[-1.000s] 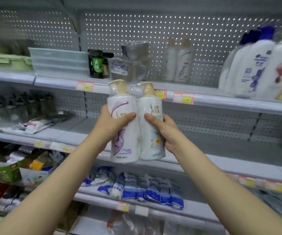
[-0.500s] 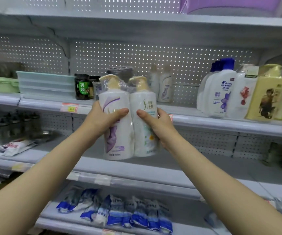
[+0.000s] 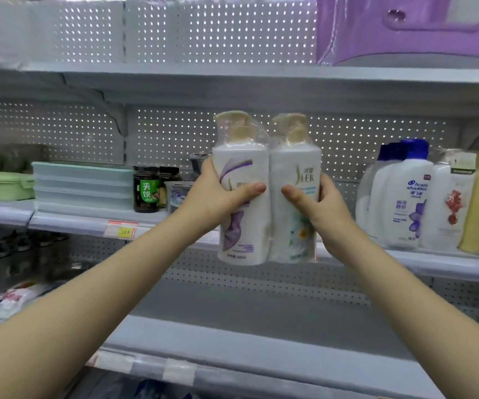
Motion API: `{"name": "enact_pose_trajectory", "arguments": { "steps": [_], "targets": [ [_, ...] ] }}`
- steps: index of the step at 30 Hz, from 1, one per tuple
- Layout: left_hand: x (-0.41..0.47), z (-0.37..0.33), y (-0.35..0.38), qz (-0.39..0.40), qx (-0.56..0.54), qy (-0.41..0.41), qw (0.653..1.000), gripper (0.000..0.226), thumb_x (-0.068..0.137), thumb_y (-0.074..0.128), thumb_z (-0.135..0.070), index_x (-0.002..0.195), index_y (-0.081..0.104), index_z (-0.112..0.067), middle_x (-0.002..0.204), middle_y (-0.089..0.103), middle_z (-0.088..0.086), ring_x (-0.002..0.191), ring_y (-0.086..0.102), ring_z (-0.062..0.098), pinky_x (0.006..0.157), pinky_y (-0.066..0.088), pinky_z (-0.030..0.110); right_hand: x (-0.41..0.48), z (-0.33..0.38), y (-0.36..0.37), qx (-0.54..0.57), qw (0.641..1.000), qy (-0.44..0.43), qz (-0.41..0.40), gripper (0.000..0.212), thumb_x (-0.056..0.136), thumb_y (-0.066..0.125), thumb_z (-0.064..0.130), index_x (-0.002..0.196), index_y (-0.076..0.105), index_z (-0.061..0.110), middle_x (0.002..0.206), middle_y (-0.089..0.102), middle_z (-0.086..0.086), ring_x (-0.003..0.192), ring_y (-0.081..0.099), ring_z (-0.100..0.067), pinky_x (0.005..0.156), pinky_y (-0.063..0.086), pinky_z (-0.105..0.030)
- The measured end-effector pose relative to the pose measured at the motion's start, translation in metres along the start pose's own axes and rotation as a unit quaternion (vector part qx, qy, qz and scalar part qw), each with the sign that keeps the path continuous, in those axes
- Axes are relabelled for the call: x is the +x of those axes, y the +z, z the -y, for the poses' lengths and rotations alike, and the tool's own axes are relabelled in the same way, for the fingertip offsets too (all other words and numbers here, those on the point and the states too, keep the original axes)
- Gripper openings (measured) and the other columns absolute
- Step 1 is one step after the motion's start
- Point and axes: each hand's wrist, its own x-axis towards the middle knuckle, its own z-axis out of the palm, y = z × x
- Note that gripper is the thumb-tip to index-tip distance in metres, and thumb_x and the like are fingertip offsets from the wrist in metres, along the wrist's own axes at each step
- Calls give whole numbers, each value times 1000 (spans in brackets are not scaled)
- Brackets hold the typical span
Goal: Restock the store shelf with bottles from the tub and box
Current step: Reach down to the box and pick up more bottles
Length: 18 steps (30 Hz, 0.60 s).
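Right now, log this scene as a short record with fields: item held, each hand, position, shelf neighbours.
Item: twin pack of two white pump bottles in clear wrap, upright
Left hand: grips the purple-labelled bottle's side
Right hand: grips the other bottle's side
Position: in the air before the shelf front edge, not yet set down
Left neighbours: dark jar, stacked pale tubs
Right neighbours: blue-capped white bottles
Price tag: yellow, on the shelf rim

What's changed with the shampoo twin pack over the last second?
The wrapped twin pack rose from level with the lower shelf to the shelf holding the dark jar, its base now near that shelf's edge. Nothing taken or released: left hand and right hand keep the same grip on its sides. The jar stayed put.
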Motion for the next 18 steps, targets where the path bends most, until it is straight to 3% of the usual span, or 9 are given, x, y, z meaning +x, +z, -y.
{"name": "enact_pose_trajectory", "arguments": {
  "steps": [2, 5, 9, 10, 14, 18],
  "targets": [
    [24, -1, 3, 1, -2, 14, 1000, 65, 73, 84, -27, 121, 39, -23, 114, 61, -5, 102, 64, 10, 85, 56, 28, 21, 3, -7, -1, 1000, -22, -3, 59, 63, 78, 38, 115, 53, 27, 110, 70, 4, 96, 70, -10, 72, 57, -24],
    [58, 3, 6, 19, 4, 32, 999, 68, 75, 82, -29, 124, 34, -24, 110, 57, -13, 98, 60, 0, 76, 53, 13, 53, 2, -17, -23, 999, -44, -11, 63, 64, 77, 38, 120, 50, 26, 111, 69, 3, 97, 70, -11, 73, 56, -26],
    [91, 21, 13, 50, 1, 37, 998, 71, 75, 81, -29, 126, 32, -27, 108, 54, -20, 95, 55, -9, 70, 50, 7, 81, -11, -27, -43, 998, -50, -17, 70, 69, 75, 33, 131, 45, 23, 115, 67, 2, 101, 69, -11, 75, 57, -25],
    [98, 28, 15, 57, 2, 33, 998, 73, 74, 82, -31, 127, 31, -27, 109, 54, -20, 96, 55, -9, 73, 51, 9, 85, -18, -30, -48, 998, -48, -20, 71, 70, 75, 30, 133, 43, 21, 116, 67, 2, 102, 68, -11, 76, 57, -26],
    [118, 59, 28, 80, 7, 0, 997, 92, 63, 87, -43, 135, 32, -24, 127, 55, -6, 114, 58, 11, 96, 53, 39, 96, -47, -38, -52, 998, -24, -37, 66, 71, 74, 29, 130, 45, 20, 116, 67, 0, 103, 68, -14, 79, 58, -29],
    [127, 78, 38, 85, 39, -17, 995, 95, 66, 86, -43, 140, 30, -22, 131, 53, -3, 118, 55, 14, 99, 50, 39, 101, -72, -43, -38, 998, 3, -50, 64, 71, 73, 29, 128, 46, 21, 116, 67, -1, 105, 67, -16, 76, 58, -27]
  ]
}}
